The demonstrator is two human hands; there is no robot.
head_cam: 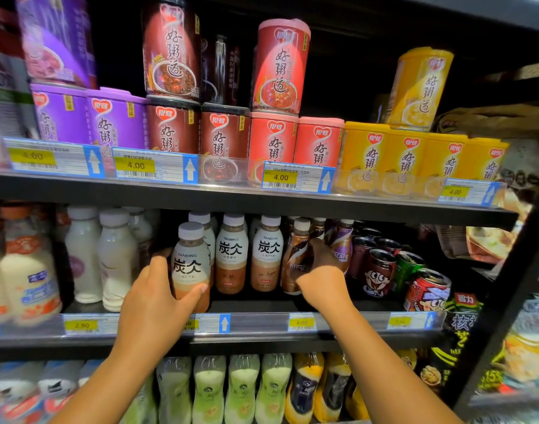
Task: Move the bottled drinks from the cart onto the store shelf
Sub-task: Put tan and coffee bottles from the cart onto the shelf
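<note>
Gripping a latte bottle (190,264) at the middle shelf (262,324) front, the left hand (152,295) could nudge its neighbours over, while the right hand (318,270), fingers wrapped round a brown coffee bottle (297,261), risks toppling the cans (381,267) beside it.

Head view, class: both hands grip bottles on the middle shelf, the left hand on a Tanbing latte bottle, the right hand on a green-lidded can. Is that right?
Not quite. The head view shows the right hand gripping a brown Nescafe bottle, not a can. The left hand does grip the Tanbing latte bottle on the middle shelf.
</note>
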